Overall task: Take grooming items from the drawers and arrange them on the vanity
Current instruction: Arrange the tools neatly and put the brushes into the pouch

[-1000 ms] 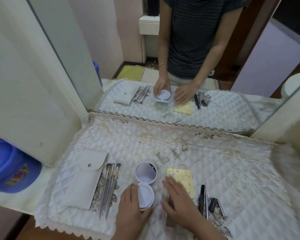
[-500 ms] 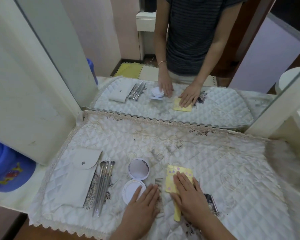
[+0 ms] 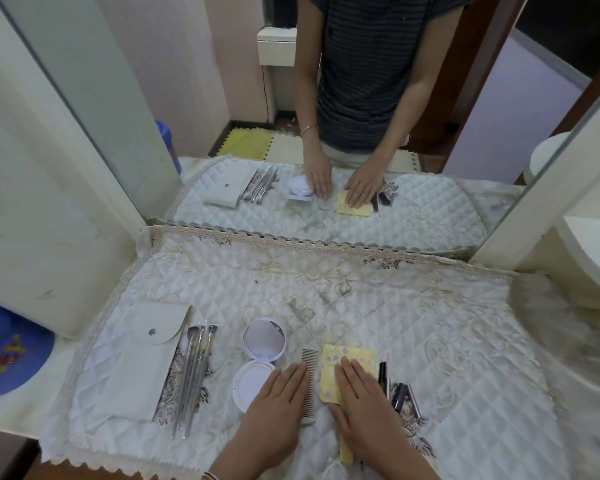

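Observation:
On the quilted white vanity cloth (image 3: 378, 306) lie a white snap pouch (image 3: 142, 358), several silver makeup brushes (image 3: 194, 372), an opened round white compact with its mirror up (image 3: 260, 358), a small comb (image 3: 309, 379), a yellow hand mirror or brush (image 3: 343, 365) and several dark small tools (image 3: 395, 389). My left hand (image 3: 278, 403) lies flat, fingers together, between the compact and the comb, its fingertips by the comb. My right hand (image 3: 361, 407) presses flat on the yellow item, covering its lower half. Neither hand grips anything.
A large mirror (image 3: 326, 98) stands along the back of the vanity and reflects the person and the items. A blue plastic tub (image 3: 11, 358) sits low at the left. A cream cabinet panel (image 3: 32, 202) is on the left, a white shelf (image 3: 589, 244) on the right.
My left hand let go of the compact and moved right to the comb. My right hand slid onto the yellow item, which now lies straight beside the comb.

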Motion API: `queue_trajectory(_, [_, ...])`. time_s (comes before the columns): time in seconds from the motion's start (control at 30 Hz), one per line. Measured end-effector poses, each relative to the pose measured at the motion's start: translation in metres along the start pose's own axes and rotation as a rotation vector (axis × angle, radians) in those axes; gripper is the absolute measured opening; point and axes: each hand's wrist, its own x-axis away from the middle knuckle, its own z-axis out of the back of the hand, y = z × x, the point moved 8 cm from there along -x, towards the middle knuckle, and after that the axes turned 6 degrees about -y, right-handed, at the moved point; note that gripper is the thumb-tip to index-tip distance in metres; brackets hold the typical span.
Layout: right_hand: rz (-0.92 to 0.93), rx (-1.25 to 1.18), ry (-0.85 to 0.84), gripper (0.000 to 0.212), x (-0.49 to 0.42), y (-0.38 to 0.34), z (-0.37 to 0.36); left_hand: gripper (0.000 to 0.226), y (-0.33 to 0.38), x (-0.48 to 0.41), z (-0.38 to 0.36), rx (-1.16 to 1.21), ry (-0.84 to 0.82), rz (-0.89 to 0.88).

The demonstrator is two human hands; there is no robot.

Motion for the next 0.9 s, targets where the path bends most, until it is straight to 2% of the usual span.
queue_trajectory(0.13, [0.125, -0.032, 0.071, 0.056, 0.009, -0.012, 0.009, 0.081, 0.005, -0.004, 0.005, 0.042, -0.025, 0.012])
queue_trajectory(0.17, [0.113, -0.059, 0.134, 0.056, 0.013, -0.010, 0.017, 0.071, 0.007, -0.005, 0.008, 0.085, -0.015, 0.017])
queue_trajectory(0.23, [-0.032, -0.165, 0.233, 0.056, 0.025, 0.011, 0.031, 0.042, 0.022, -0.007, 0.015, 0.151, 0.046, -0.001])
queue_trajectory(0.33, [-0.305, -0.245, 0.229, 0.049, 0.048, 0.055, 0.037, 0.050, 0.057, -0.008, 0.010, 0.151, 0.014, -0.095])
queue_trajectory(0.4, [-0.391, -0.289, 0.216, 0.053, 0.060, 0.075, 0.035, 0.050, 0.075, -0.012, 0.003, 0.152, -0.016, -0.140])
queue_trajectory(0.5, [-0.363, -0.245, 0.191, 0.067, 0.060, 0.075, 0.029, 0.047, 0.080, -0.021, 0.002, 0.141, 0.030, -0.141])
queue_trajectory(0.63, [-0.377, -0.304, 0.100, 0.047, 0.058, 0.068, 0.024, 0.045, 0.068, -0.023, 0.006, 0.105, 0.062, -0.094])
queue_trajectory(0.73, [-0.408, -0.386, 0.129, 0.047, 0.060, 0.070, 0.024, 0.045, 0.071, -0.026, 0.009, 0.115, 0.090, -0.122])
queue_trajectory(0.9, [-0.436, -0.532, 0.167, 0.037, 0.058, 0.068, 0.032, 0.071, 0.096, -0.041, 0.012, 0.065, 0.043, -0.228])
